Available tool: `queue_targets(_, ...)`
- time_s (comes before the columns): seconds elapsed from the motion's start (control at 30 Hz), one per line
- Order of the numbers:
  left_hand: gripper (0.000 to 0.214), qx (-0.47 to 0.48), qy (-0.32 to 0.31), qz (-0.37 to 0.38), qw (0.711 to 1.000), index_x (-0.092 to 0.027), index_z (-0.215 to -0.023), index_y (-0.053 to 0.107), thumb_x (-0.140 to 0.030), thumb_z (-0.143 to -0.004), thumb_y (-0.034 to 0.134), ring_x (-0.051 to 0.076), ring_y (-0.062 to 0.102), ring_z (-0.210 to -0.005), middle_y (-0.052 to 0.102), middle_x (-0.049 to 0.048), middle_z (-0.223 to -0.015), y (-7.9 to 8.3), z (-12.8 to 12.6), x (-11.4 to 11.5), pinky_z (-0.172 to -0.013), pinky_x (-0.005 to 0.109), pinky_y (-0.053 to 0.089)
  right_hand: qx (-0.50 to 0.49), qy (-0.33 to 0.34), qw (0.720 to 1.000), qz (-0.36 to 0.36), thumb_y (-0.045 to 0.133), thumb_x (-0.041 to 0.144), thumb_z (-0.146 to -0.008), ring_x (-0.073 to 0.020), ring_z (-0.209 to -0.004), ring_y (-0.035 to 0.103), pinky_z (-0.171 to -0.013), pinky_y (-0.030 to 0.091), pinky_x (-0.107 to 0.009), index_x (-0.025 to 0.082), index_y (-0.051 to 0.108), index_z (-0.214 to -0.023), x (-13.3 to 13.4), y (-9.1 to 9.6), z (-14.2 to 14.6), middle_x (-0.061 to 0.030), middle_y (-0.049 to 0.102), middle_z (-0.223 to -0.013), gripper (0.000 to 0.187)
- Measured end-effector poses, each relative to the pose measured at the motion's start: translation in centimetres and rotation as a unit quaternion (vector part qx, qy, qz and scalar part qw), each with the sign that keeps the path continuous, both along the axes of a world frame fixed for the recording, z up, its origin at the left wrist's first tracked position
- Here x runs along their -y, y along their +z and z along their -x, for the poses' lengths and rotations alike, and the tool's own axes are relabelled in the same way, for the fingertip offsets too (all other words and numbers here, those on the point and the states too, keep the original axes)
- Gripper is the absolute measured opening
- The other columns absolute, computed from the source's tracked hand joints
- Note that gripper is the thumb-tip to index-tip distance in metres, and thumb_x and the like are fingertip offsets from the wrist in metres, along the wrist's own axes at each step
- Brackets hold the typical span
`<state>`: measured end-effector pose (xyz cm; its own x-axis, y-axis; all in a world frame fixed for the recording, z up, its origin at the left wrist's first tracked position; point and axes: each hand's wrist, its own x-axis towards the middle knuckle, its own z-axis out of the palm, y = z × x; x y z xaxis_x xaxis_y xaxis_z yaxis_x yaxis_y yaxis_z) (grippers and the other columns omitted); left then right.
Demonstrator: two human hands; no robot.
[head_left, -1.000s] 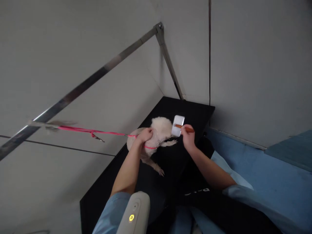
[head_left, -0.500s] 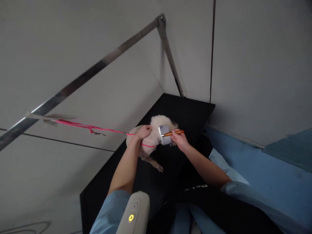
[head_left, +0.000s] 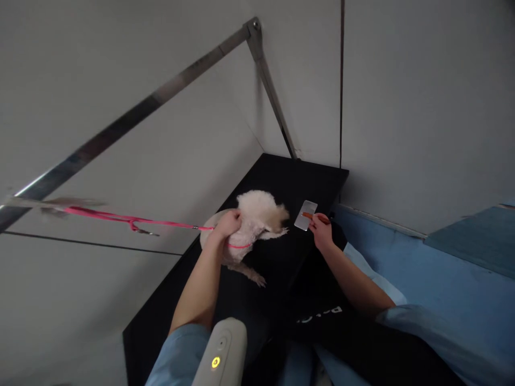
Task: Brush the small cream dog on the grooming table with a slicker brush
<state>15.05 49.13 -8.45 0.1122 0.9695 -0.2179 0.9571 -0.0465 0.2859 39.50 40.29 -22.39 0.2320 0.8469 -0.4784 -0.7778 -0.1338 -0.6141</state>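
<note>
A small white fluffy dog (head_left: 257,217) stands on a black table (head_left: 306,179), tethered by a pink leash (head_left: 120,219) that runs off to the left. My left hand (head_left: 227,224) is closed on the dog's back, by the pink loop round its body. My right hand (head_left: 321,230) grips the orange handle of a slicker brush (head_left: 306,215). The brush's silver pad is held off the dog, a little to the right of its head.
A metal grooming arm (head_left: 161,94) slants across the grey wall from the left up to a corner joint, then down to the table's far end. The floor (head_left: 442,279) at right is blue. A white device with a lit yellow button (head_left: 219,356) sits at the bottom edge.
Half a second ago the brush lay against the dog's head and neck; my right hand has drawn it away to the right. My left hand kept its hold on the dog.
</note>
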Motion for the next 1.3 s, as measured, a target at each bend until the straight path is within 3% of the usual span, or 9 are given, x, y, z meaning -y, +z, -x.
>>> queue_targets(0.17,0.023,-0.002,0.024,-0.029,0.999,-0.025,-0.061,0.051,-0.025,-0.079,0.065,0.034,0.066,-0.091,0.065,0.0129,-0.076,0.2,-0.8,0.1,-0.097,0.050,0.047,-0.022,0.069,0.997,0.001,0.090,0.044,-0.051,-0.0149,-0.060,0.063,-0.060,0.050,-0.028,0.022,0.057,-0.076,-0.5,-0.5,0.6,0.0046,0.061,-0.060,0.047)
queue_targets(0.3,0.025,0.081,0.042,-0.145,0.985,-0.028,-0.064,0.054,-0.033,-0.080,0.071,0.039,0.061,-0.114,0.068,0.0169,-0.093,-0.1,-1.9,2.4,-0.110,0.056,0.043,-0.018,0.036,0.999,0.019,0.088,0.047,-0.051,-0.0099,-0.050,0.052,-0.054,0.042,-0.023,0.024,0.049,-0.072,-0.2,-1.1,-0.1,0.0114,0.049,-0.051,0.050)
queue_targets(0.47,0.016,0.275,0.062,-0.238,0.929,-0.025,-0.089,0.069,-0.039,-0.088,0.062,0.033,0.063,-0.116,0.069,0.0143,-0.105,-5.1,-4.9,7.4,-0.114,0.049,0.045,-0.045,0.104,0.994,-0.012,0.093,0.040,-0.042,-0.0186,-0.059,0.065,-0.060,0.052,-0.032,0.022,0.057,-0.074,-1.9,-0.8,0.5,0.0047,0.060,-0.056,0.052)
queue_targets(0.6,0.021,0.371,0.258,-0.199,0.870,-0.023,-0.095,0.066,-0.042,-0.087,0.062,0.029,0.065,-0.120,0.071,0.0135,-0.111,-10.1,-7.1,8.7,-0.109,0.045,0.049,-0.050,0.086,0.995,-0.011,0.089,0.044,-0.051,-0.0139,-0.054,0.060,-0.059,0.050,-0.028,0.024,0.051,-0.074,-4.7,-0.1,0.3,0.0095,0.053,-0.051,0.048)
queue_targets(0.7,0.028,0.483,0.342,-0.165,0.789,-0.023,-0.091,0.063,-0.051,-0.090,0.057,0.027,0.068,-0.120,0.073,0.0111,-0.106,-11.6,-8.4,7.0,-0.098,0.040,0.056,-0.047,0.073,0.996,-0.025,0.087,0.046,-0.054,-0.0118,-0.054,0.059,-0.060,0.049,-0.025,0.024,0.049,-0.074,-5.2,0.6,0.4,0.0111,0.051,-0.051,0.048)
queue_targets(0.83,0.031,0.580,0.376,-0.160,0.705,-0.024,-0.078,0.053,-0.051,-0.092,0.053,0.027,0.070,-0.113,0.073,0.0072,-0.091,-10.8,-9.0,4.4,-0.085,0.037,0.061,-0.047,0.112,0.992,-0.039,0.092,0.039,-0.045,-0.0171,-0.060,0.065,-0.062,0.052,-0.031,0.023,0.055,-0.075,-4.5,1.0,1.0,0.0049,0.062,-0.058,0.050)
queue_targets(1.0,0.031,0.595,0.349,-0.146,0.709,-0.025,-0.069,0.043,-0.043,-0.084,0.064,0.023,0.071,-0.097,0.064,0.0031,-0.074,-9.5,-8.1,4.2,-0.082,0.036,0.060,-0.022,0.030,0.999,-0.035,0.087,0.048,-0.056,-0.0107,-0.055,0.055,-0.060,0.048,-0.025,0.024,0.054,-0.076,-3.6,1.6,0.6,0.0104,0.050,-0.054,0.046)
queue_targets(1.2,0.036,0.614,0.334,-0.136,0.702,-0.025,-0.072,0.049,-0.057,-0.082,0.063,0.021,0.069,-0.081,0.062,0.0014,-0.071,-8.8,-7.3,5.6,-0.076,0.035,0.059,-0.006,0.098,0.992,-0.083,0.092,0.047,-0.050,-0.0147,-0.058,0.061,-0.058,0.049,-0.028,0.021,0.060,-0.075,-2.5,3.0,1.5,0.0032,0.061,-0.060,0.049)
queue_targets(1.3,0.038,0.620,0.339,-0.151,0.691,-0.026,-0.067,0.044,-0.051,-0.082,0.069,0.018,0.064,-0.069,0.055,-0.0011,-0.062,-8.6,-6.7,6.4,-0.072,0.032,0.057,0.016,0.013,0.998,-0.062,0.089,0.050,-0.055,-0.0108,-0.056,0.054,-0.057,0.046,-0.024,0.024,0.056,-0.076,-2.4,3.0,0.2,0.0079,0.054,-0.056,0.047)
